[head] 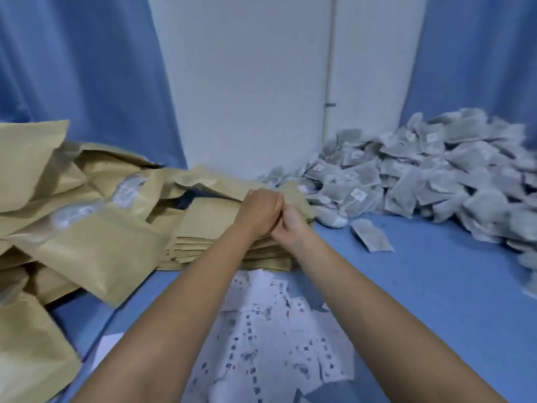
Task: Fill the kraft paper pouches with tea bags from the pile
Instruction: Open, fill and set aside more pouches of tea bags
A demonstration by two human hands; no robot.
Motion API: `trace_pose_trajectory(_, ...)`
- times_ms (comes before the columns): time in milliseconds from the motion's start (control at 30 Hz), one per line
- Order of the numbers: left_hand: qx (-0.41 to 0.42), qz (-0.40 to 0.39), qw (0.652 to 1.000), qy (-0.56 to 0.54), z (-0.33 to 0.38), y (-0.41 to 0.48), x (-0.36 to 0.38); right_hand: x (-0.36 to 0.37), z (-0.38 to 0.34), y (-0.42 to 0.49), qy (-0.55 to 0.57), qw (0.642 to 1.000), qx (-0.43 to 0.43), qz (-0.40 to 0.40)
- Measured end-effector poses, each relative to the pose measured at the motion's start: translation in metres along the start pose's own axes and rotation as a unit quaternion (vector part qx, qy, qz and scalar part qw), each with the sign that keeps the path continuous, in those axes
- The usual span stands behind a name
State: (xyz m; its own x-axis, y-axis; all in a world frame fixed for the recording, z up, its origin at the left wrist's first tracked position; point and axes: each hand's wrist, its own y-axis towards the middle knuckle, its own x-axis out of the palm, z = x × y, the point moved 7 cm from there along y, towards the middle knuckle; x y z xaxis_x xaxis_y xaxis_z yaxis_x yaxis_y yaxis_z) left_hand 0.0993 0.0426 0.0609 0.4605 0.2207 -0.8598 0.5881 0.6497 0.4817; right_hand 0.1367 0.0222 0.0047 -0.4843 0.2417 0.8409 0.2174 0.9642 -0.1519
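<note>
Step in hand: the person is taking a fresh pouch off the stack and, by my reading, is working its mouth open. No tea bag is going in yet.
Left hand [258,212]: it is curling its fingers over the far right edge of the top pouch [209,216], knuckles up, in a narrow, tight grip.
Right hand [292,225]: it is pressing against the left hand with the thumb showing. It appears to be pinching the same edge, though its fingertips are hiding behind the left hand.
Stack of flat kraft pouches [232,251]: it is lying mid-table, directly under both hands.
Filled pouches [87,237]: they are heaping up on the left, with pale contents showing through their clear windows.
Tea bag pile [421,181]: it is sitting on the right against the wall, its near edge just beside the stack. Neither hand is touching it.
Stray tea bag [372,235]: it is lying on the blue table [436,286], between the pile and the right forearm.
Printed paper slips [276,330]: they are lying scattered in front of the stack, between the forearms.
Next move: it is calling for one hand to keep the pouch mouth spread while the other is reaching right for a handful from the pile. Only a single pouch should be peeling off.
</note>
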Motion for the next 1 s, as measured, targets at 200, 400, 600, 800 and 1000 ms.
trace_pose_trajectory(200, 0.090, -0.051, 0.992, -0.076, 0.141, 0.081, 0.098, -0.121, -0.149, 0.011, -0.070, 0.982, -0.141, 0.106)
trace_pose_trajectory(400, -0.024, -0.120, 0.990, -0.071, 0.146, 0.169, 0.190, -0.217, -0.313, 0.028, -0.589, 0.683, -0.277, 0.331)
trace_pose_trajectory(600, -0.169, -0.103, 0.958, -0.207, 0.102, 0.259, 0.256, -0.307, -0.451, 0.080, -0.687, 0.557, -0.152, 0.442)
trace_pose_trajectory(800, -0.132, -0.142, 0.946, -0.259, 0.143, 0.266, 0.329, -0.341, -0.457, 0.123, -0.743, 0.553, -0.132, 0.353)
trace_pose_trajectory(1000, -0.051, -0.211, 0.931, -0.294, 0.190, 0.219, 0.320, -0.304, -0.416, 0.082, -0.806, 0.513, -0.150, 0.254)
